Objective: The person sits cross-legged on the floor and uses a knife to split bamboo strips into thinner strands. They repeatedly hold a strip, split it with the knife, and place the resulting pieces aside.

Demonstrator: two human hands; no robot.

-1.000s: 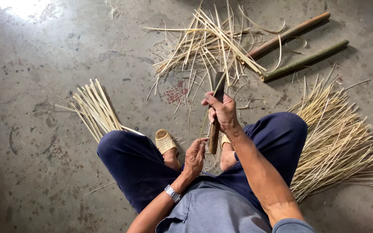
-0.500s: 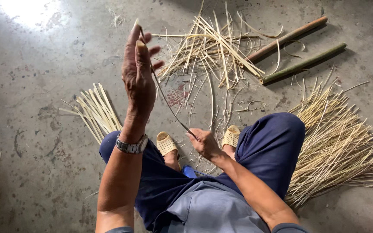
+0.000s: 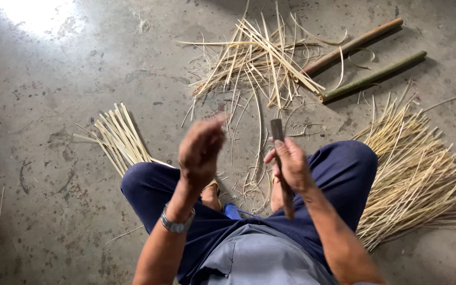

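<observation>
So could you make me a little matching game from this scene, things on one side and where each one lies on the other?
Things:
1. knife
2. green bamboo pole
3. big heap of thin splints
4. small bundle of flat strips

Places:
A. floor beside the person's right knee
B. in the right hand
C. floor beside the left knee
D. far right, next to a brown pole

Pairs: 1-B, 2-D, 3-A, 4-C
</observation>
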